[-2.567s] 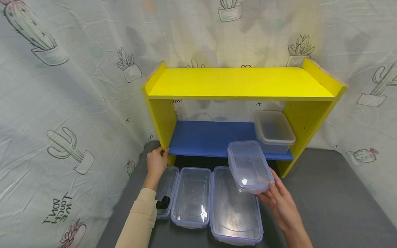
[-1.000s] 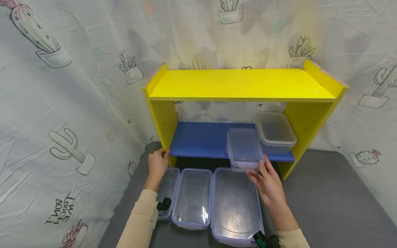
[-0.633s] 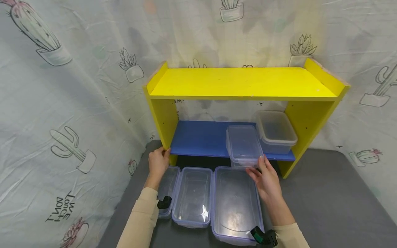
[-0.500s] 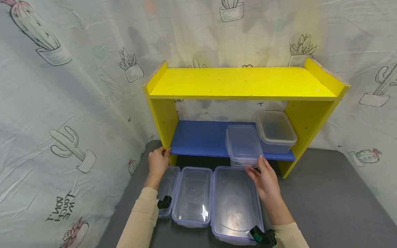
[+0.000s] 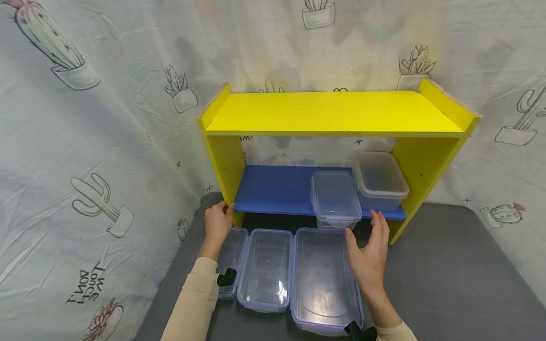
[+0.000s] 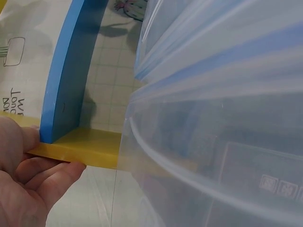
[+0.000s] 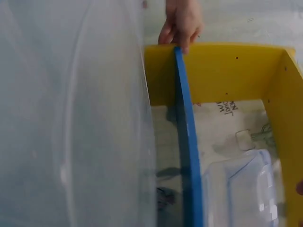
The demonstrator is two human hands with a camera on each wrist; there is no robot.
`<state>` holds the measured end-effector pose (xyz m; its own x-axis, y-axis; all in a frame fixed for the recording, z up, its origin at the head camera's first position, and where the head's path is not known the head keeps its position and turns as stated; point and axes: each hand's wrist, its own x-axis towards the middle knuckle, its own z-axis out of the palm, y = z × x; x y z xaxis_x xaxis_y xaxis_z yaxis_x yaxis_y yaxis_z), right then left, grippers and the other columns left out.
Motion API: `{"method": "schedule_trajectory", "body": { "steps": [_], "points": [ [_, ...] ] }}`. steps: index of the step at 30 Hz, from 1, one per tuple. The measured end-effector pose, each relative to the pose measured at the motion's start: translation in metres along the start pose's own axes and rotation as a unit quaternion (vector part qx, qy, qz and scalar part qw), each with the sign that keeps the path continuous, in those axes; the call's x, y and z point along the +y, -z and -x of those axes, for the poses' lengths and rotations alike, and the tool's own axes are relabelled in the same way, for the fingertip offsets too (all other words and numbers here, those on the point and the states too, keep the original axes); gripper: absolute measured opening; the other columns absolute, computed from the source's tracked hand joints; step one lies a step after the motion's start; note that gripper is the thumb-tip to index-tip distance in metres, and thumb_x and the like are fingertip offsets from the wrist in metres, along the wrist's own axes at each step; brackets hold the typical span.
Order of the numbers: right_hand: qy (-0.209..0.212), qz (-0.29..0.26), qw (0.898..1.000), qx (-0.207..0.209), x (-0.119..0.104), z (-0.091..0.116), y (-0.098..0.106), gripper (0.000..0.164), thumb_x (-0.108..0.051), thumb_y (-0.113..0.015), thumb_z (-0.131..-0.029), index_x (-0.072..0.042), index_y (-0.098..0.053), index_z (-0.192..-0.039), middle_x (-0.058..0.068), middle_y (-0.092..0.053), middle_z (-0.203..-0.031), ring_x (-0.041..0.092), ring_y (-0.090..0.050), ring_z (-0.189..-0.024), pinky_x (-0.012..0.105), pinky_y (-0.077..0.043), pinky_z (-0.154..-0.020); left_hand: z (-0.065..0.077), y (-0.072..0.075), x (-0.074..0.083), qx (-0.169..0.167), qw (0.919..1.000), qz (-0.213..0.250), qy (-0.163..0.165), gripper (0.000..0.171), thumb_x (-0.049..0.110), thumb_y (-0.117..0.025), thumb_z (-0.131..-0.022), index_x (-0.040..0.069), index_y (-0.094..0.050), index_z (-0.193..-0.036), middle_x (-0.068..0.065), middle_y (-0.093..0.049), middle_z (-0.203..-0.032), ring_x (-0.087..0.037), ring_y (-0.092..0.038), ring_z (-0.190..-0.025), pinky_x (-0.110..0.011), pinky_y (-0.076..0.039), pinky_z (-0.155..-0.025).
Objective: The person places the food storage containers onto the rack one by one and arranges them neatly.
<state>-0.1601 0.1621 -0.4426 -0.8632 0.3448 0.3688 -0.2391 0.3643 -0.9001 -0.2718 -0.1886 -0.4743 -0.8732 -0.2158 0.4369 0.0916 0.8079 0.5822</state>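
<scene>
On curtain point(image 5: 85, 142), "DON'T TOUCH", mirrored

blue shelf point(image 5: 277, 189) bears two clear tubs point(image 5: 335, 196) (side by side); grey table point(image 5: 448, 265) bears three.

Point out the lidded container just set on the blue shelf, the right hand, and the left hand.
lidded container point(image 5: 335, 196), head view, middle of its lid.
right hand point(image 5: 368, 255), head view, back of the hand.
left hand point(image 5: 216, 225), head view, back of the hand.

White cactus-print cloth point(image 5: 106, 118) hangs as walls left, far and right; a grey mat point(image 5: 448, 274) covers the near surface under even light.
</scene>
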Motion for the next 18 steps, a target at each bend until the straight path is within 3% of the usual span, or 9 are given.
{"method": "schedule_trajectory", "body": {
  "steps": [1,3,5,7,9,13,18],
  "points": [
    [0.076,0.055,0.995,0.022,0.0,0.002,-0.001,0.059,-0.009,-0.066,-0.088,-0.004,-0.044,-0.143,0.02,-0.034,-0.153,0.043,-0.035,-0.137,0.062,-0.032,-0.106,0.0,0.0,0.0,0.0,1.0,0.0,0.0,0.029,0.026,-0.064,-0.095,0.0,-0.07,-0.084,-0.013,-0.066,-0.065,-0.023,-0.056,-0.051,-0.034,-0.044,-0.05],
    [0.206,0.14,0.967,0.047,0.0,0.005,-0.004,0.048,-0.004,-0.065,-0.082,0.0,-0.057,-0.129,0.024,-0.043,-0.145,0.049,-0.037,-0.134,0.068,-0.03,-0.103,0.0,0.0,0.0,0.0,1.0,0.0,0.0,0.029,0.026,-0.064,-0.095,0.0,-0.07,-0.084,-0.013,-0.066,-0.065,-0.023,-0.057,-0.051,-0.034,-0.044,-0.05],
    [0.282,0.204,0.937,0.041,-0.001,0.006,-0.007,0.042,-0.005,-0.064,-0.081,-0.001,-0.062,-0.123,0.025,-0.049,-0.14,0.052,-0.038,-0.131,0.071,-0.03,-0.1,0.0,0.0,0.0,0.0,1.0,0.0,0.001,0.029,0.026,-0.064,-0.095,0.0,-0.07,-0.085,-0.013,-0.067,-0.065,-0.023,-0.057,-0.052,-0.034,-0.045,-0.051],
    [0.311,0.256,0.915,0.017,0.0,0.006,-0.01,0.044,-0.007,-0.064,-0.081,-0.003,-0.061,-0.124,0.025,-0.051,-0.139,0.053,-0.038,-0.132,0.074,-0.028,-0.099,0.0,-0.001,0.0,-0.001,1.0,0.001,0.004,0.029,0.026,-0.064,-0.095,0.0,-0.071,-0.086,-0.013,-0.067,-0.066,-0.023,-0.057,-0.052,-0.035,-0.045,-0.051],
    [0.319,0.296,0.9,-0.003,0.0,0.006,-0.013,0.046,-0.011,-0.066,-0.081,-0.005,-0.06,-0.127,0.024,-0.051,-0.139,0.052,-0.039,-0.132,0.075,-0.028,-0.098,-0.001,-0.001,0.0,-0.003,1.0,0.0,0.005,0.029,0.027,-0.064,-0.095,0.0,-0.071,-0.086,-0.013,-0.067,-0.066,-0.023,-0.057,-0.053,-0.035,-0.045,-0.052],
    [0.319,0.337,0.885,-0.025,0.001,0.004,-0.017,0.051,-0.012,-0.069,-0.08,-0.006,-0.058,-0.129,0.025,-0.053,-0.135,0.052,-0.043,-0.128,0.07,-0.034,-0.096,-0.001,-0.002,-0.001,-0.003,1.0,-0.004,0.006,0.029,0.027,-0.064,-0.095,0.001,-0.071,-0.086,-0.012,-0.067,-0.066,-0.024,-0.057,-0.053,-0.036,-0.045,-0.053],
    [0.317,0.371,0.872,-0.038,0.002,-0.003,-0.019,0.055,-0.004,-0.065,-0.075,-0.008,-0.059,-0.13,0.023,-0.054,-0.134,0.051,-0.044,-0.126,0.064,-0.041,-0.09,-0.001,-0.001,-0.001,-0.001,1.0,-0.006,0.005,0.029,0.028,-0.064,-0.094,0.001,-0.071,-0.086,-0.012,-0.068,-0.066,-0.025,-0.058,-0.054,-0.038,-0.046,-0.055]
  ]
}}
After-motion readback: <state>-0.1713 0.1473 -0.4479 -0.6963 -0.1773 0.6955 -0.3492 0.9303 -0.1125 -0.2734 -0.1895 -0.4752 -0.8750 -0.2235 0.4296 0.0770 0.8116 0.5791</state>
